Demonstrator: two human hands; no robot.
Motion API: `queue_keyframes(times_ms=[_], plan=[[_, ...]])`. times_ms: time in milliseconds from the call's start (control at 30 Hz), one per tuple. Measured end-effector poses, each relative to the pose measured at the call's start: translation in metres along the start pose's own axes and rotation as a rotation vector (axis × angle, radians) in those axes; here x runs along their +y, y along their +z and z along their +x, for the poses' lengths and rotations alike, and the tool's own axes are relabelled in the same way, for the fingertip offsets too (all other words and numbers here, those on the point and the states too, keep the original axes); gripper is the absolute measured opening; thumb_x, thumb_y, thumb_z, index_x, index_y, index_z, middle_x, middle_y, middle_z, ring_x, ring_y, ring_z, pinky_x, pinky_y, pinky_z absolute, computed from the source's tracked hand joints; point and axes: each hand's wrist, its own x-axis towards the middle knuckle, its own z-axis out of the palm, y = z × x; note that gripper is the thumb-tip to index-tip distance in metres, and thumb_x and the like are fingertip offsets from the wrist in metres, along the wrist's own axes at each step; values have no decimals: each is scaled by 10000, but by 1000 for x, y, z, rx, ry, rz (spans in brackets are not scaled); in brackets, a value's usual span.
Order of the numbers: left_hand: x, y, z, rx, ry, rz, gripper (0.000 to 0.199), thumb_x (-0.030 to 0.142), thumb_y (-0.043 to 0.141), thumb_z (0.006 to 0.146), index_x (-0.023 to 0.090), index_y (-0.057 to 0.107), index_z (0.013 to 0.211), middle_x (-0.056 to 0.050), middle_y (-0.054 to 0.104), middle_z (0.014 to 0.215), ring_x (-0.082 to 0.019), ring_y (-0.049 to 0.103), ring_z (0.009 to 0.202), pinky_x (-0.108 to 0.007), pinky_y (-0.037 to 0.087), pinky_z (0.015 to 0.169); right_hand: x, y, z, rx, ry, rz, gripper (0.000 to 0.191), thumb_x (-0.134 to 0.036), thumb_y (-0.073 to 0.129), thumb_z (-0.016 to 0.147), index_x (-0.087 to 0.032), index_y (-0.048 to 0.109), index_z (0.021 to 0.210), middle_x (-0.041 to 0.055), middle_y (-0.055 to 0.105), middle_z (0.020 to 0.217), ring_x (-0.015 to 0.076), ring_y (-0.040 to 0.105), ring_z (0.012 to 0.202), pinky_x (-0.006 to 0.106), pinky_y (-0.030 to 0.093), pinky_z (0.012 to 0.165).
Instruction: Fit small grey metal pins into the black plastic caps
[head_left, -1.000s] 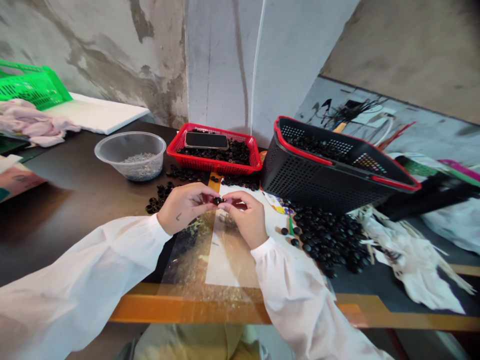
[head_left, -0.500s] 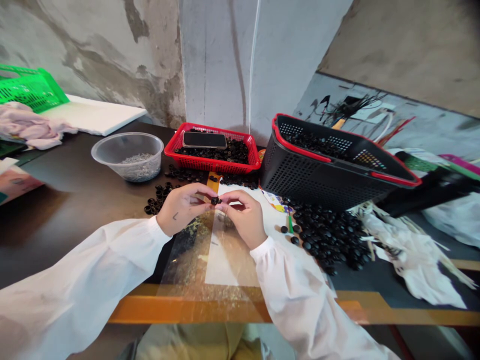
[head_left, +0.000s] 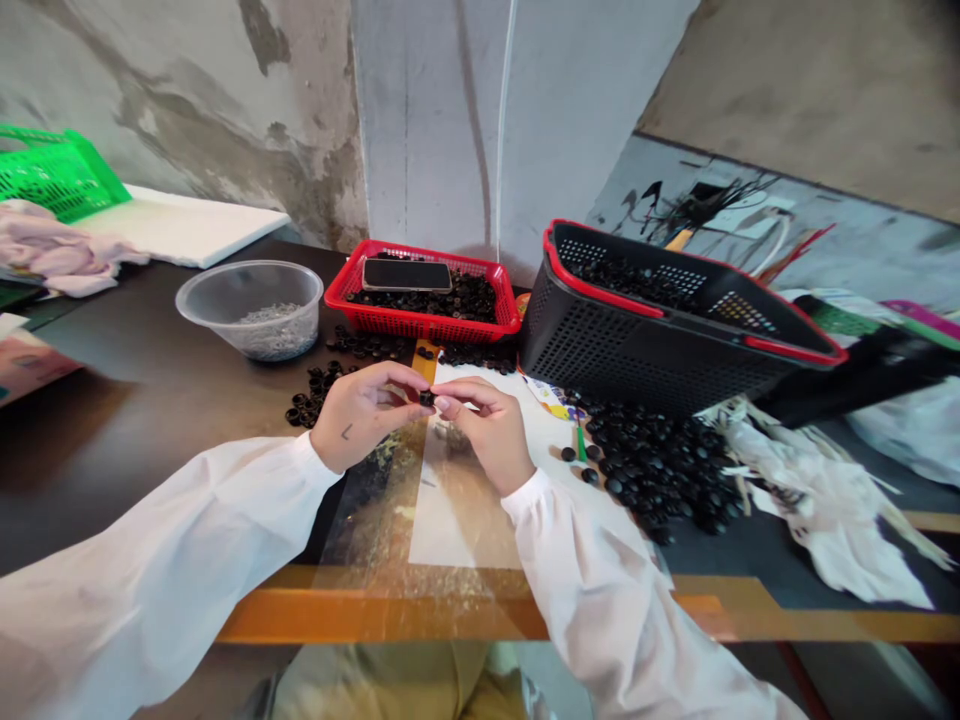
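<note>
The left hand (head_left: 360,415) and the right hand (head_left: 487,435) meet near the middle of the frame. Both are narrowed to a pinch on one small black piece (head_left: 427,398), held between their fingertips above the tabletop (head_left: 150,420). Using both hands appears to keep the piece steady and apart from the loose ones, in plain view of the head camera. The forearms, in white sleeves (head_left: 172,540), come in from the lower corners.

A white sheet (head_left: 465,520) lies under the hands, stopping short of an orange strip (head_left: 375,615) along the near edge. To the right, a heap of black pieces (head_left: 660,470) spreads below a tilted black basket (head_left: 660,345) with a red rim, and a few strays lie near the sheet. A smaller scatter (head_left: 311,392) sits left of the hands. Straight ahead, a red basket (head_left: 420,325) holds more pieces, with a phone (head_left: 406,275) lying on top. To its left is a clear bowl (head_left: 249,310) of silver bits (head_left: 266,342). This close grouping seems to put everything within easy reach, though the black basket's overhang limits room on the right.
</note>
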Motion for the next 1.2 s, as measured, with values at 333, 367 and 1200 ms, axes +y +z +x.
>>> queue_keyframes(times_ms=[333,367,1200], plan=[[-2,-15,7,10,422,426,57,293,785,801,245,787,831,-57,694,934,-189,625,857,-375,521,834,18,0,3,-282,148,171,305,-414,687,850,-263,727,1112,27,747,1126,208,678,1102,393,533,994],[-1,-16,7,25,437,456,53,298,793,794,254,792,825,-55,673,937,-186,612,854,-380,514,841,17,0,3,-278,154,166,298,-421,684,852,-258,735,1096,27,750,1118,212,677,1107,404,524,1008],[-12,5,-7,69,243,211,262,340,748,845,260,775,1093,-21,796,947,-194,752,780,-304,618,743,7,1,4,-30,37,-35,230,-223,621,818,-247,793,971,-6,787,941,176,707,837,305,555,819]])
